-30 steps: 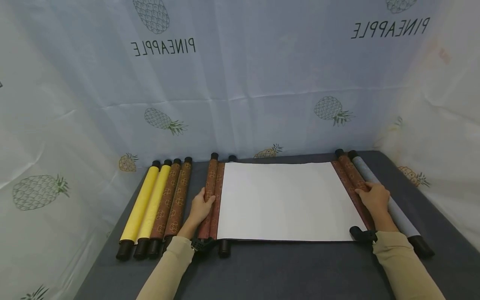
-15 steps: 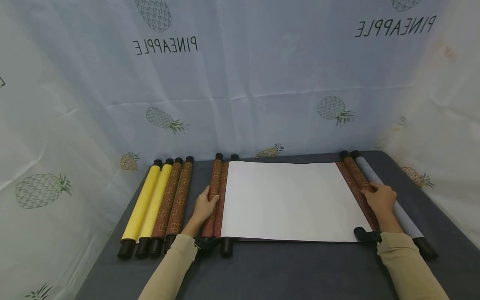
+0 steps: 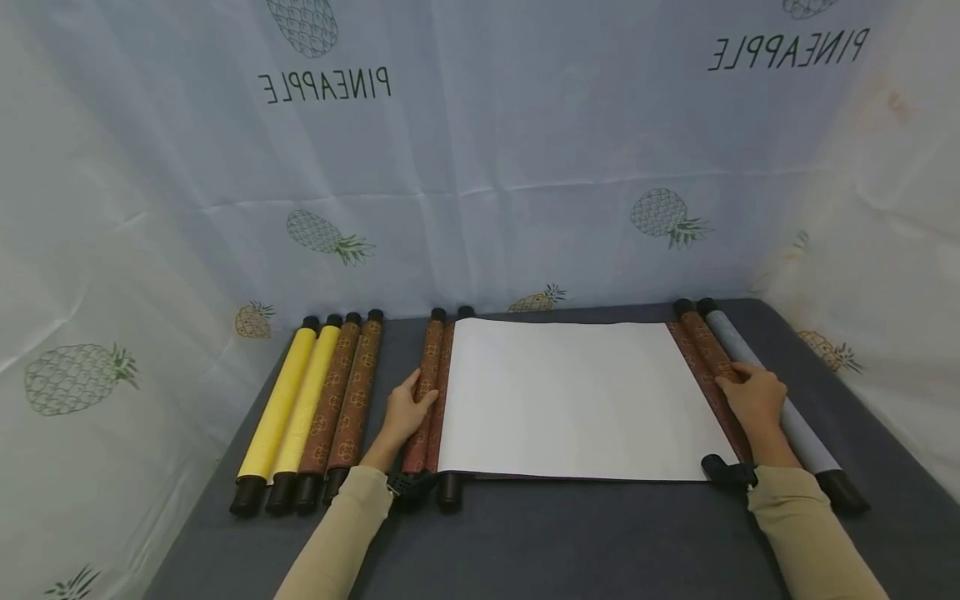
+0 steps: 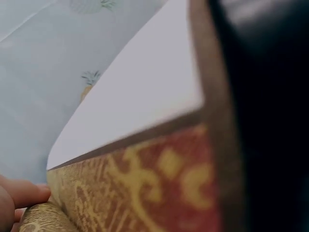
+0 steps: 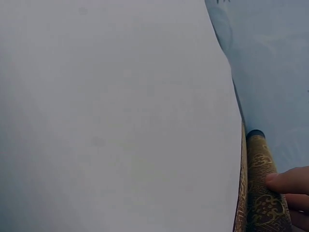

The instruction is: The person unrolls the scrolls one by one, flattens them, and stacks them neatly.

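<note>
A hand scroll [image 3: 577, 400] lies partly unrolled in the middle of the dark cloth-covered worktop [image 3: 600, 546], its white paper spread between two brown, gold-patterned rolled ends. The person's left hand [image 3: 405, 414] holds the left roller [image 3: 431, 358], the thumb on its right side. The right hand [image 3: 757, 402] grips the right roller [image 3: 702, 342], its fingertips bent over the patterned surface. Between each roller and the white paper runs a strip of the same patterned fabric; in the left wrist view it shows red and gold beside a plain brown border.

Just inside the left roller, a black knob [image 3: 450, 493] juts out past the near edge of the paper, and another black tip shows at the far edge.

A grey scroll [image 3: 802, 433] with black ends lies just to the right of the right hand. Well to the left, side by side, are two yellow scrolls [image 3: 279, 402] and, right of them, two brown patterned scrolls [image 3: 357, 396], all rolled up. Beige sleeves [image 3: 337, 529] cover the forearms. Behind the worktop hangs a pale curtain [image 3: 487, 125] printed with pineapples and mirrored lettering.
</note>
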The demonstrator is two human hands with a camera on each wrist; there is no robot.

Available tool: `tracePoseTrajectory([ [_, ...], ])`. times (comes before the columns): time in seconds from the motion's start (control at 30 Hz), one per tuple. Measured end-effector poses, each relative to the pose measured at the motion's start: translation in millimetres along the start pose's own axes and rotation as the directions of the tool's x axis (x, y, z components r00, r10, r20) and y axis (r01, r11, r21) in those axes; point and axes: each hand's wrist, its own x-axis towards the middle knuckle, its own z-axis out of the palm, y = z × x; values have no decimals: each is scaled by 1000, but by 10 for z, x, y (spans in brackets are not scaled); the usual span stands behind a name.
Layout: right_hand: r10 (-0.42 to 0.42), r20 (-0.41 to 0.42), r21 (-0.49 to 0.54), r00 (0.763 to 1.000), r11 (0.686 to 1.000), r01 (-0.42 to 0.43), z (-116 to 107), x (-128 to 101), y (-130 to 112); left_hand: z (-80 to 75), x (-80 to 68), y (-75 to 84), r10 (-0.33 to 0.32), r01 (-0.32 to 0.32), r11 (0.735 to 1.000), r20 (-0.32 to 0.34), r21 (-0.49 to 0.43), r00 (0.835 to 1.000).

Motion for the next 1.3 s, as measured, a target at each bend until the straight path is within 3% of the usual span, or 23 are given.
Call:
tracePoseTrajectory([
  [0.3, -2, -21, 37, 1000, 999, 3, -18, -36, -52, -59, -44, 14, -46, 48, 998, 56, -44, 997],
  [0.57, -62, -57, 53, 996, 996, 65, -14, -72, -127, -138, -129, 85, -76, 85, 993, 106, -78, 991],
  [0.8, -150, -77, 138, 986, 978, 159, -4, -189, -379, -275, -191, 137, -86, 94, 991, 92, -93, 992],
  [0.93, -243, -104, 189, 964, 947, 259, 101, -293, -558, -377, -219, 138, -76, 81, 993, 63, -82, 995],
  [1.03, -341, -105, 213, 934, 910, 356, 227, -406, -705, -469, -260, 124, -78, 81, 993, 38, -84, 996],
  [1.13, -421, -41, 241, 906, 876, 418, 366, -551, -855, -572, -319, 108, -88, 89, 993, 12, -82, 996],
  [1.3, -457, 105, 258, 883, 870, 420, 572, -832, -1089, -757, -390, 38, -108, 106, 993, -39, -58, 993],
])
